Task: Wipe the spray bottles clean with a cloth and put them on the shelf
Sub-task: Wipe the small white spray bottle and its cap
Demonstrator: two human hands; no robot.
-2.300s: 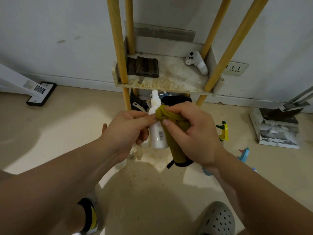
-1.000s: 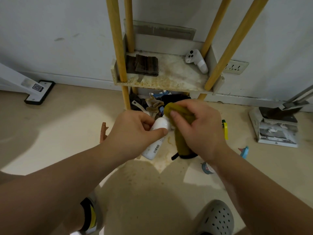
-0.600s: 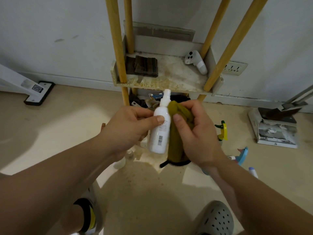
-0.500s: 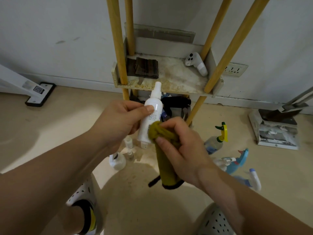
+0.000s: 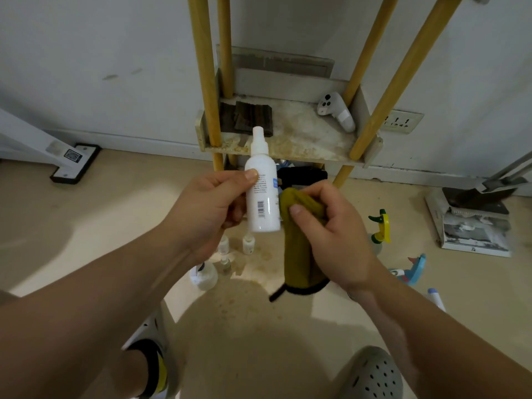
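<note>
Stained shelf (image 5: 302, 145) between yellow poles: carrying dark folded cloths (image 5: 247, 118) at left, white controller (image 5: 335, 110) at far right. Beige floor (image 5: 115, 226): bearing small bottles (image 5: 247, 244), trigger sprayers (image 5: 381, 226) lying at right.

Both forearms bare, no sleeves, no watch or rings on the hands; grey perforated clog (image 5: 371, 375) lower right of frame, black sock with yellow stripe (image 5: 154, 367) in a light clog lower left
</note>
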